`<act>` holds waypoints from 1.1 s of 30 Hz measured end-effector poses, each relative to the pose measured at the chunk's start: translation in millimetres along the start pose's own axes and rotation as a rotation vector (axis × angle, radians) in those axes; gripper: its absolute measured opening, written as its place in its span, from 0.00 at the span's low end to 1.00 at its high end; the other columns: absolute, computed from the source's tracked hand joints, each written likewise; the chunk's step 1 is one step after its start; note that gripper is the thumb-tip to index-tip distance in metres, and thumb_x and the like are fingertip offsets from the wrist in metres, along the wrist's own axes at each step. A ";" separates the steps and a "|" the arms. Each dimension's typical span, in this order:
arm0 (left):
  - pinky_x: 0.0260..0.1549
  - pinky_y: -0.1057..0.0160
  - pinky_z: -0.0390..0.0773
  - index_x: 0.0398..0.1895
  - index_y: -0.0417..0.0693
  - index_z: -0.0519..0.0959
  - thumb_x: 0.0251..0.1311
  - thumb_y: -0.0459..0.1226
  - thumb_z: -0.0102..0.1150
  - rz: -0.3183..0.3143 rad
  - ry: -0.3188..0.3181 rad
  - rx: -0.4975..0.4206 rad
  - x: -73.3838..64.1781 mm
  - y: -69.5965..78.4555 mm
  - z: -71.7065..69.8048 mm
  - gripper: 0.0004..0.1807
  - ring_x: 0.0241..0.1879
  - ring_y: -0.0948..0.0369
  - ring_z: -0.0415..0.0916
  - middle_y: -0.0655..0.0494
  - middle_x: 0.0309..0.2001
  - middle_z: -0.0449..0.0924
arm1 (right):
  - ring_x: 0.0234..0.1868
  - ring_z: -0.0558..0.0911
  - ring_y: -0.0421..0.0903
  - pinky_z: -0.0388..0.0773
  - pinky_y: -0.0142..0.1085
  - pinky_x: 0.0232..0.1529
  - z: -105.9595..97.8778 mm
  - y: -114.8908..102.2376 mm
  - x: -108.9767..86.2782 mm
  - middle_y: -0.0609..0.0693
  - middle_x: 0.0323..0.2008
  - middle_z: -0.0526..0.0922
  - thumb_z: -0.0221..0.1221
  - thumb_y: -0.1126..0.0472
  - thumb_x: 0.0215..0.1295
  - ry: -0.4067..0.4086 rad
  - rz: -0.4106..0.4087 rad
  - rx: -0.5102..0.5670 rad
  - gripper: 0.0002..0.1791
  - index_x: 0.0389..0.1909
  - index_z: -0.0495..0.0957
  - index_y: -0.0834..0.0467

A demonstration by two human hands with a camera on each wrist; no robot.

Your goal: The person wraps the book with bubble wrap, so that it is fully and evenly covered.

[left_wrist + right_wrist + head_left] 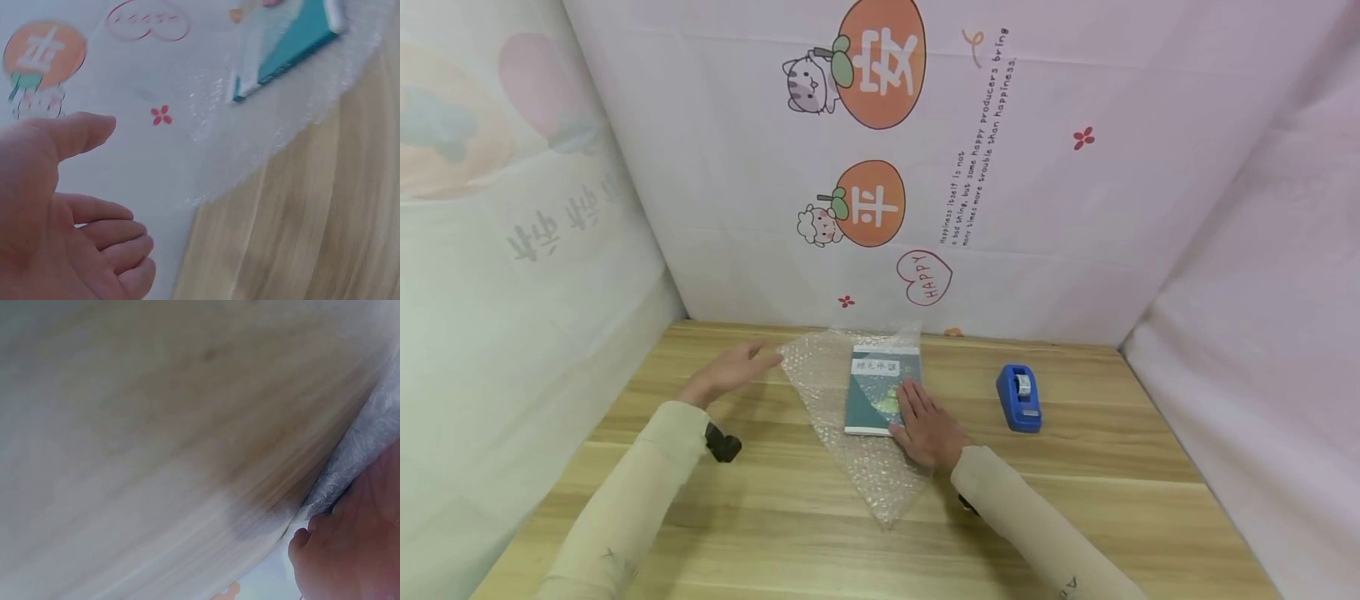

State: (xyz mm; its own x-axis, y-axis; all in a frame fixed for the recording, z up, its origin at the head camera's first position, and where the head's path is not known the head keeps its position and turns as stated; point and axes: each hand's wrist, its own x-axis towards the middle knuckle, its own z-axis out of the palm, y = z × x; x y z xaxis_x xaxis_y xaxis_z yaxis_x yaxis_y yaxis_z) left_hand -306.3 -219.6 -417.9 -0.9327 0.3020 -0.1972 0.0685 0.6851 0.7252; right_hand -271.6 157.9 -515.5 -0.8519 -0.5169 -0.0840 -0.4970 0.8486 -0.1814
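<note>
A green-and-white book (863,404) lies on a sheet of clear bubble wrap (820,379) on the table. Part of the wrap is folded across the right side of its cover. My right hand (931,432) presses flat on that folded part, fingers extended over the lower right of the book. In the right wrist view only some of the right hand (353,550) shows, with bubble wrap (362,447) against it. Left of the wrap, my left hand (730,371) hovers near its upper left corner. The left wrist view shows that hand (69,231) with loosely bent fingers and nothing held.
A blue tape dispenser (1021,408) with a roll of tape stands on the wooden table (760,525), right of the wrap. Printed cloth (737,208) hangs behind the table's back edge. More pale cloth walls in the left and right sides.
</note>
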 end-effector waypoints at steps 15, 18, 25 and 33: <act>0.81 0.45 0.62 0.80 0.26 0.51 0.85 0.36 0.39 -0.130 0.073 -0.883 21.2 -45.6 34.7 0.30 0.79 0.38 0.61 0.25 0.78 0.58 | 0.86 0.45 0.66 0.49 0.57 0.86 0.9 -3.4 -3.3 0.70 0.85 0.42 0.40 0.46 0.87 -0.005 0.004 -0.004 0.40 0.83 0.44 0.71; 0.81 0.46 0.62 0.79 0.25 0.54 0.84 0.34 0.39 -0.147 0.074 -0.959 26.8 -49.0 45.1 0.29 0.76 0.41 0.67 0.25 0.75 0.64 | 0.86 0.46 0.65 0.50 0.56 0.86 1.2 -4.8 -3.9 0.69 0.85 0.43 0.40 0.46 0.86 -0.005 0.010 -0.014 0.40 0.83 0.44 0.71; 0.83 0.46 0.57 0.82 0.25 0.46 0.86 0.35 0.32 -0.106 0.034 -1.089 34.5 -46.5 63.4 0.30 0.80 0.39 0.56 0.22 0.80 0.49 | 0.87 0.45 0.64 0.50 0.55 0.86 1.4 -4.4 -2.0 0.68 0.85 0.43 0.40 0.46 0.86 -0.004 0.026 -0.019 0.40 0.84 0.44 0.70; 0.81 0.49 0.61 0.81 0.29 0.53 0.85 0.35 0.39 -0.110 0.038 -1.159 44.0 -41.5 80.4 0.29 0.73 0.46 0.69 0.29 0.75 0.64 | 0.88 0.43 0.59 0.48 0.53 0.87 15.5 7.4 3.6 0.63 0.87 0.39 0.35 0.39 0.86 0.023 0.033 -0.026 0.43 0.85 0.40 0.66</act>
State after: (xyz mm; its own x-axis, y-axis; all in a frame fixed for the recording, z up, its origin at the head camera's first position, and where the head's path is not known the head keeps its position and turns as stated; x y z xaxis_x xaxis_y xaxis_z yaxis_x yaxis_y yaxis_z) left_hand -321.7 -181.5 -509.8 -0.9248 0.2450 -0.2912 -0.3600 -0.3155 0.8780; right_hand -275.8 160.6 -532.3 -0.8716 -0.4857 -0.0671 -0.4719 0.8681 -0.1537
